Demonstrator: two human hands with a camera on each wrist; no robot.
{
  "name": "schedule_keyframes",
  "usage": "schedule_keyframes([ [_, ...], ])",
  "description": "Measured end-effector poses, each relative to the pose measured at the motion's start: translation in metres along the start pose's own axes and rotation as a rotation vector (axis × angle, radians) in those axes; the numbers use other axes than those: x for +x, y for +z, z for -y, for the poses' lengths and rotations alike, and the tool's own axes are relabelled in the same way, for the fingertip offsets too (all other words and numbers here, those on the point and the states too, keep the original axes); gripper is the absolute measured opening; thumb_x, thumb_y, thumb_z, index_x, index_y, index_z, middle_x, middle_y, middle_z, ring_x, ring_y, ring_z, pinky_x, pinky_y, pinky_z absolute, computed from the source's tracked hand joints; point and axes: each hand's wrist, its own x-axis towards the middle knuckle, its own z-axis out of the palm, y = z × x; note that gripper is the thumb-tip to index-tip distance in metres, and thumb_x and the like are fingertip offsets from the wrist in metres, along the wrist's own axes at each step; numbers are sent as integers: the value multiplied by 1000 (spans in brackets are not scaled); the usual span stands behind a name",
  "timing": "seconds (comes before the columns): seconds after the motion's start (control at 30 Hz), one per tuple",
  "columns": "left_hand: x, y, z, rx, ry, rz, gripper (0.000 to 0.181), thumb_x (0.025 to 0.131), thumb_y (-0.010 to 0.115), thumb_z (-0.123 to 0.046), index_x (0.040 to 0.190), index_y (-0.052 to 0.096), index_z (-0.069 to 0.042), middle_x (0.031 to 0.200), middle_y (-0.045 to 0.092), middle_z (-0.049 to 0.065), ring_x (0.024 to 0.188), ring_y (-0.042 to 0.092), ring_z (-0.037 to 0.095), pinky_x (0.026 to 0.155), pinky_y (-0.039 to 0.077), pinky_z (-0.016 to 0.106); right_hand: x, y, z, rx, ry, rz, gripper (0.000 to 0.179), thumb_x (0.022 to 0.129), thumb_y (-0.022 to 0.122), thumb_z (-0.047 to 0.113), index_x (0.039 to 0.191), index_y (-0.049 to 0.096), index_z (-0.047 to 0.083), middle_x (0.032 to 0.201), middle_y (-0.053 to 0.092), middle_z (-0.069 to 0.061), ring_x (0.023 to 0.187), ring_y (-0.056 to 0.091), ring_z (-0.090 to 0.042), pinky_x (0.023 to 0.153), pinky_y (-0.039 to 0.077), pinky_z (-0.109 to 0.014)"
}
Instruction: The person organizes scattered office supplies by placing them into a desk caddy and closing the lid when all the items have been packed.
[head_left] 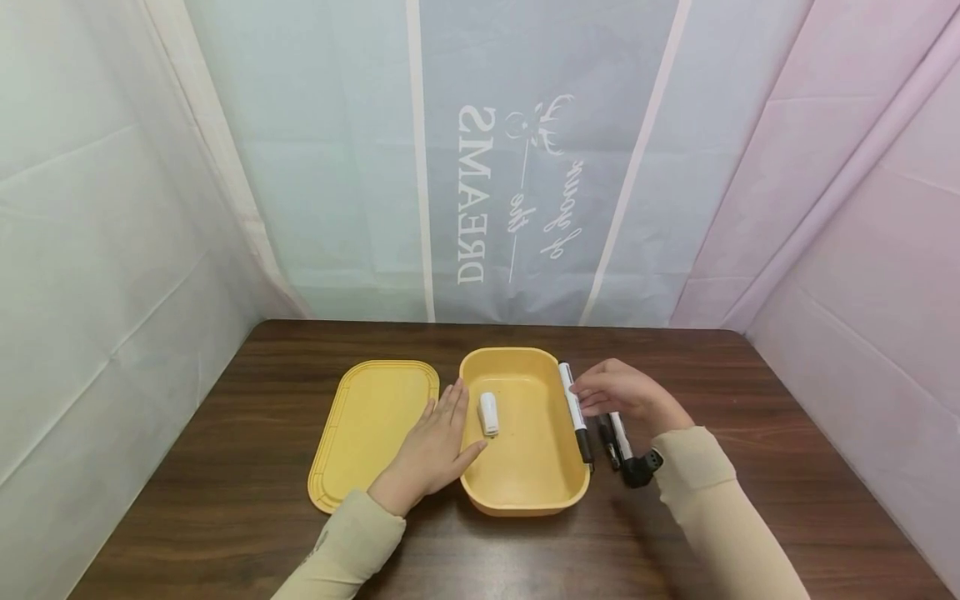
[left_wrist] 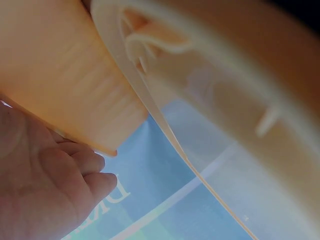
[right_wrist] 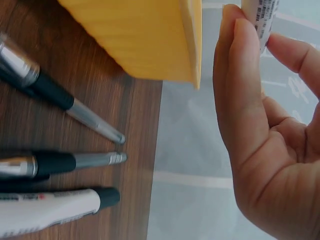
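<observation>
Head view: An open yellow box (head_left: 525, 510) stands on my dark wood-grain desk (head_left: 225, 500), between my two outstretched arms.
Left hand (head_left: 431, 446): My fingers lie straight against the box's left side, gripping nothing, the thumb reaching over the rim.
Right hand (head_left: 626, 392): My fingers and thumb pinch a white marker (head_left: 571, 396) by its barrel.
Marker position: It slants along the box's right rim, black end toward me; whether it touches the rim, I cannot tell.
Inside the box: A small white object (head_left: 488, 414) lies near the left wall, close to my left fingers.
Yellow lid (head_left: 367, 425): Flat on the desk to the left of the box, partly covered from sight by my left hand.
Right wrist view: A pen with a dark grip (right_wrist: 55, 91), a second pen (right_wrist: 55, 164) and another white marker (right_wrist: 55, 210) lie on the desk beside the box, apart from my fingers.
Backdrop (head_left: 352, 167): Pale blue-grey cloth hangs behind the desk, the word DREAMS printed on it in flipped letters.
Sleeves (head_left: 708, 492): Mine are pale, ending at the wrists.
</observation>
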Motion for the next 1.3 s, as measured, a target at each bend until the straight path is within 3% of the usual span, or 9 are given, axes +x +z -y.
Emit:
schedule_keyframes([
  [0.53,-1,4,2,-1,9,-17,75,98,42,-44,145,21,10,153,17,24,140,19,36,110,21,50,18,37,18,-64,34,17,18,87,62,8,93,63,-9,70,62,-7,62,64,-13,66,56,-30],
  [0.73,-1,6,3,-10,-3,-2,75,98,42,-44,146,19,9,153,14,22,141,17,34,112,18,49,23,48,22,-105,36,27,13,86,63,5,84,63,-8,67,63,-7,60,64,-14,68,56,-35],
  [1.07,-1,5,2,-11,-4,-8,75,98,43,-44,146,20,9,153,16,23,140,18,35,112,19,49,33,67,33,-263,37,-23,17,84,66,7,81,68,-9,66,63,-11,55,65,-16,67,57,-38],
  [1.3,0,3,2,-15,-10,-1,75,98,43,-44,146,20,9,153,15,22,141,17,34,112,17,48,46,84,32,-468,39,-100,20,80,65,3,63,66,-6,58,64,-11,50,64,-18,59,56,-36],
])
